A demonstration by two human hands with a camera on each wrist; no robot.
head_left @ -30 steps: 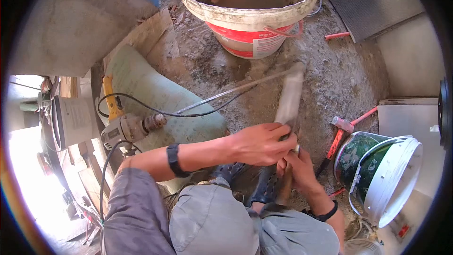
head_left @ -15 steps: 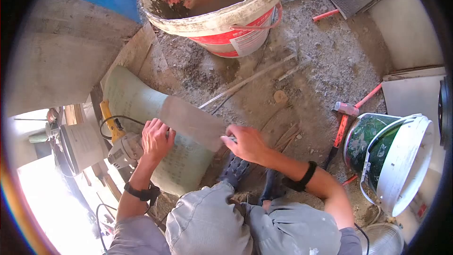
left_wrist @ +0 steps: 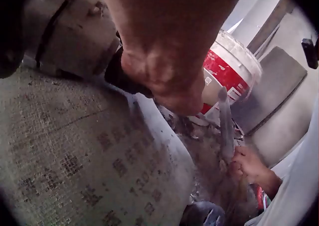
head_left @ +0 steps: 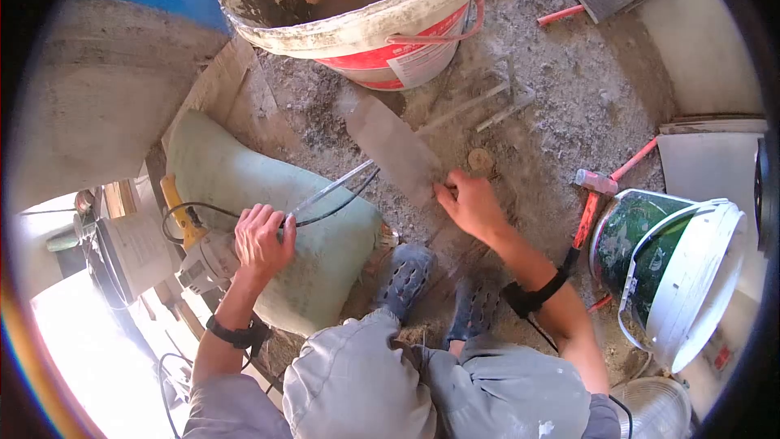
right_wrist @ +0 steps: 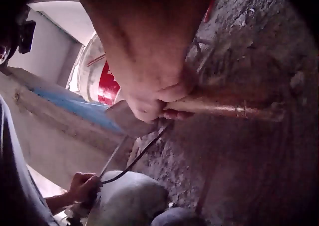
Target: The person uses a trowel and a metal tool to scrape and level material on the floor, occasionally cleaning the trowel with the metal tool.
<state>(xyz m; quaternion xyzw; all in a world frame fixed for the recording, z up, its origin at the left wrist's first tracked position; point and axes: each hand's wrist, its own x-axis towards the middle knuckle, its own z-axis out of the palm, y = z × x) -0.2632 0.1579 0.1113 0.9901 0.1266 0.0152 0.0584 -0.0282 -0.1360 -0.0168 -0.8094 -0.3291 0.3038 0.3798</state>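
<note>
My right hand (head_left: 474,206) grips a broad, flat grey blade (head_left: 394,146) close to its base. The blade points away and to the left over the dirt floor, and in the right wrist view its long wooden handle (right_wrist: 229,106) extends past the hand. My left hand (head_left: 264,242), fingers curled, overlaps the front of a grey power drill (head_left: 203,264) with a yellow handle; I cannot tell what those fingers hold. Beneath lies a green woven sack (head_left: 317,276) with printed characters. A long metal rod (head_left: 341,183) and a black cable (head_left: 345,199) run out beyond the left hand.
A large mud-caked bucket (head_left: 357,49) with a red band stands ahead. At right, a green-and-white bucket (head_left: 662,276) lies tipped, beside a hammer (head_left: 597,183) and a red-and-black handled tool (head_left: 583,223). My shoes (head_left: 406,276) stand between the sack and rough ground.
My hands, together over the blade and handle at first, have come apart. The left moved left over the drill; the right swung the blade left across the sack, then forward and right.
</note>
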